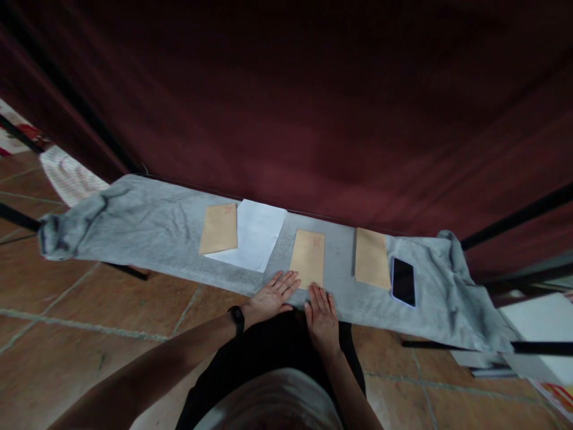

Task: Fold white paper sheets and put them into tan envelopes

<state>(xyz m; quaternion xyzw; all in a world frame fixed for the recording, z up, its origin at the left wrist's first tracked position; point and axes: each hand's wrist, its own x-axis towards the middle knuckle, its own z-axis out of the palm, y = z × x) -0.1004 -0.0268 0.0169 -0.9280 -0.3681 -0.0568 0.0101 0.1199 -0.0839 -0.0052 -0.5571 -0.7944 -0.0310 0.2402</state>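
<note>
A brown paper envelope (308, 255) lies flat on the grey cloth in front of me. My left hand (274, 295) rests palm down with fingers stretched out, its fingertips at the envelope's lower left corner. At the envelope's lower edge lies my right hand (321, 318), also flat, fingers extended and side by side. Neither hand grips anything. To the left, another brown envelope (219, 228) partly covers white paper sheets (258, 233). On the right sits a brown envelope stack (372, 258), which looks thicker than the others.
A phone (403, 282) with a pale purple case lies right of the envelope stack. The grey cloth (134, 227) covers a narrow surface, bunched at both ends. Behind it hangs a dark red curtain (295, 119). White boxes (541, 334) stand at the lower right on the tiled floor (134, 298).
</note>
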